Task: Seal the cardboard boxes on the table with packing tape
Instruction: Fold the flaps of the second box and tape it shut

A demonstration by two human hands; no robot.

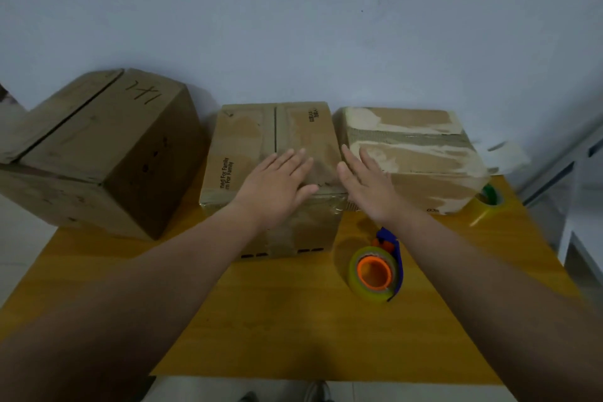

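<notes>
Head view shows your fingers [295, 158] spread wide and flat on both hands, holding nothing. Your left hand [277, 188] lies on the top of the middle box [248, 153], near its front edge, and your right hand [365, 184] is at the right top edge of that box, in the narrow gap toward the right box [421, 153]; whether it touches one of them I cannot tell.

The middle box stands near the centre of the desk [293, 320], its flaps closed but the dark seam on top looks not yet covered at the far end. The left box [98, 147] also shows an open seam, and the right box carries old torn tape. The tape dispenser [375, 272], with orange core and blue handle, lies on the desk just in front of your right forearm, and a second roll [487, 202] stands beside the right box.

I think the step is to press the flaps level. Keep your left palm pushing down so the two flaps meet, then take the dispenser with the right hand and begin the tape on the front face, pulling it straight along the seam.
</notes>
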